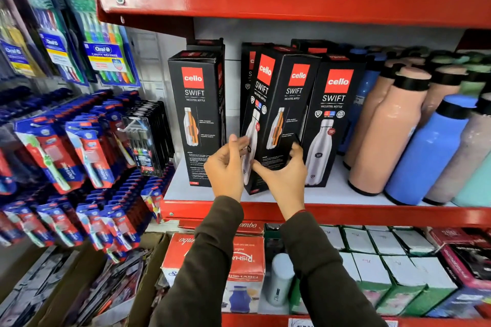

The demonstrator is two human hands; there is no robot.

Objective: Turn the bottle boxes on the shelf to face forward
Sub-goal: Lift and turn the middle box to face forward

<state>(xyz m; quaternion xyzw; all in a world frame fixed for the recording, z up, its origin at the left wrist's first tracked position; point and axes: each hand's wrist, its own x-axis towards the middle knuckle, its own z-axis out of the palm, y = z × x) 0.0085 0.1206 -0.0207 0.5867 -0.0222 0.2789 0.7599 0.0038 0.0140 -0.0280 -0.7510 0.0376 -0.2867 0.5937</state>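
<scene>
Red metal shop shelving fills the view, with a white-lined middle shelf [332,194] carrying black "cello SWIFT" bottle boxes and a row of loose bottles. Left box [198,117] stands upright with its printed front toward the camera, apart from the others. Centre box [279,114] is turned corner-on and leans to the right, so that two printed faces show at once; its top rests against or just beside the right box [333,125], which stands upright, front forward. Further boxes stand behind these, partly hidden. Left hand [225,167] has its fingers curled on the left face of the centre box, and right hand [284,172] clasps its lower right face, thumb across the near corner; both hands thus grip this box, though whether its base is lifted clear of the shelf cannot be told. Peach bottles [385,130] and a blue bottle [427,151] stand to the right of the boxes. Toothbrush packs [87,146] hang on the rack at left. Both forearms wear dark sleeves [212,260].
</scene>
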